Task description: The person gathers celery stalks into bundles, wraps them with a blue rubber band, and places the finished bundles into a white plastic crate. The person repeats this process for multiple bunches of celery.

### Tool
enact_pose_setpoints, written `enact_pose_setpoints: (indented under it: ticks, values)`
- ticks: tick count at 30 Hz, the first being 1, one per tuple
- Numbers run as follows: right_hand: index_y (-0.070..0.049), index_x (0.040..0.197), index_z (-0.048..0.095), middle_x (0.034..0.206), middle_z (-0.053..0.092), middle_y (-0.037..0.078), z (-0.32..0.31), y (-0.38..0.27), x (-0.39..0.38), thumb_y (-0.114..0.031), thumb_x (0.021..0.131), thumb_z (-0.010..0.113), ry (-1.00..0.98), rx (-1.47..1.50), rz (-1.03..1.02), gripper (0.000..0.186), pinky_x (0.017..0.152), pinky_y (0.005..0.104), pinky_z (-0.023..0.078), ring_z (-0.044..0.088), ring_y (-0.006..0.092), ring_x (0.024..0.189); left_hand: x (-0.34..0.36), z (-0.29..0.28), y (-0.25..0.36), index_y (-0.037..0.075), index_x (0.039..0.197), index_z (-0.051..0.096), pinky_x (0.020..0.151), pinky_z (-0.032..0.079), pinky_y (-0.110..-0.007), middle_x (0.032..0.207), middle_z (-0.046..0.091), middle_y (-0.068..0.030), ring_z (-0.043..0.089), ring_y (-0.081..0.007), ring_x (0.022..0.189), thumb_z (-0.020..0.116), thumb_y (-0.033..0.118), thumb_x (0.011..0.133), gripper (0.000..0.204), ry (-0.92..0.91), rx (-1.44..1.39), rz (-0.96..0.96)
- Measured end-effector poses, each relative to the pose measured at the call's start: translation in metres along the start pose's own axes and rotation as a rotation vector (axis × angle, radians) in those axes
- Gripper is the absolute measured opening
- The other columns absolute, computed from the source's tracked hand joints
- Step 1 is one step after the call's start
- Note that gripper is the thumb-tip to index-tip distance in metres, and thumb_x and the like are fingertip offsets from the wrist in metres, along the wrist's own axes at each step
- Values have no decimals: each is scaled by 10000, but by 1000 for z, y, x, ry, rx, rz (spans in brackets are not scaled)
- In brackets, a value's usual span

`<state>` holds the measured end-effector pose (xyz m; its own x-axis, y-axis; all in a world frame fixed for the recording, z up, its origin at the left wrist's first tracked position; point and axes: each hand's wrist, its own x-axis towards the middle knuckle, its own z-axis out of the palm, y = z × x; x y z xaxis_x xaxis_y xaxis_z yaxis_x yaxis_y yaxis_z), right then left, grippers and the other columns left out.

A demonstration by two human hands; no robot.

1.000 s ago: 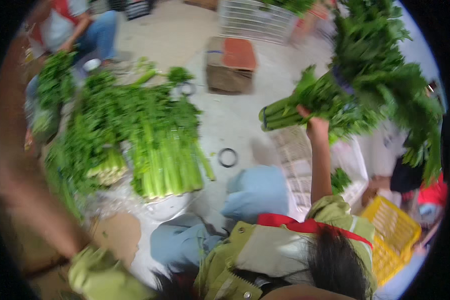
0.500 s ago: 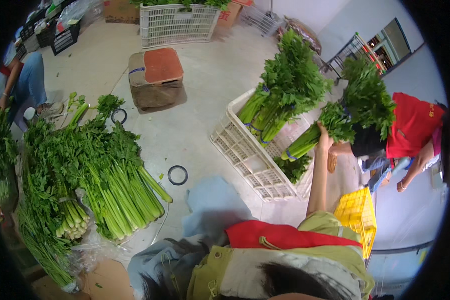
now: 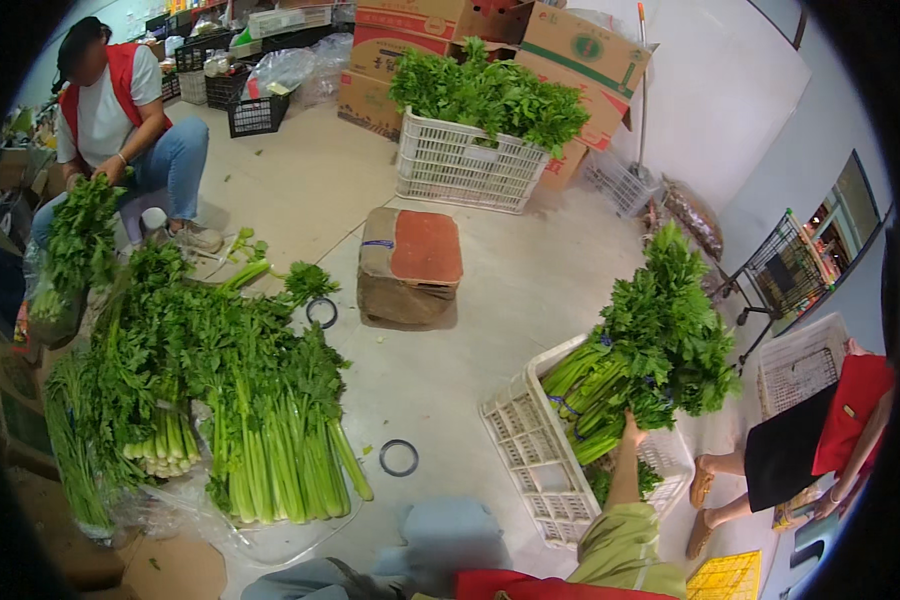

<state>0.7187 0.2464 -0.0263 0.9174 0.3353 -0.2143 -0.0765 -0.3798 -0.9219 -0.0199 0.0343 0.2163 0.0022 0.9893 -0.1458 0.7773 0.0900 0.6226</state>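
My right hand (image 3: pixel 632 430) reaches in from the lower edge and holds a leafy celery bunch (image 3: pixel 600 437) with a blue band. That bunch lies against other banded celery bunches (image 3: pixel 570 380) in a white slatted plastic crate (image 3: pixel 535 465), their leaves hanging over its far right side. Leaves and stalks partly hide my fingers. Lower in the crate, more green leaves (image 3: pixel 652 484) show. My left hand is out of view. On the floor to the left lies a big spread of loose celery (image 3: pixel 270 450), with a bundle of pale cut ends (image 3: pixel 165 445) beside it.
Rolls of dark tape (image 3: pixel 398 458) lie on the floor. A low padded seat (image 3: pixel 425 250) stands mid-floor; a leaf-filled white crate (image 3: pixel 470 165) stands behind. At left a seated co-worker (image 3: pixel 120 110) handles greens. Another person (image 3: pixel 800 440) stands at right, near a shopping cart (image 3: pixel 790 265).
My right hand has brought the celery bunch down onto the others in the crate. The view has tilted up, showing the seated co-worker and the back crate more fully.
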Motion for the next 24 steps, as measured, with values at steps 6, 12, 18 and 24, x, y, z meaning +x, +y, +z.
enact_pose_setpoints:
  ticks: [6,12,18,24]
  values:
    - [-48,1371,407,1389,398,206,-59,-13,21,-255,773,771,-221,-1,200,731,828,519,516,475,395,1158,-22,2,3,-4,1272,499,974,418,-346,1220,564,-138,530,-228,1130,576,225,891,452,14,-22,2]
    - [-91,1443,325,1441,364,173,-45,-90,-55,-373,829,666,122,-538,27,757,975,505,388,397,374,1262,-50,-8,13,-5,1256,510,962,424,-343,1197,577,-135,541,-228,1110,564,213,898,423,39,-53,-3]
    - [-12,1415,362,1433,373,217,-33,-321,-323,-296,892,589,-716,419,-1294,637,1086,399,344,396,258,1311,-101,21,13,-7,1240,522,949,431,-339,1174,589,-133,552,-228,1091,552,200,904,396,14,-182,-24]
    - [-27,1388,391,1377,420,207,-24,-300,-548,-267,904,566,-1754,537,-1973,568,1053,402,367,429,259,1268,-143,93,-1,-9,1224,534,937,437,-336,1151,602,-130,563,-228,1071,540,188,911,369,-41,-367,-161]
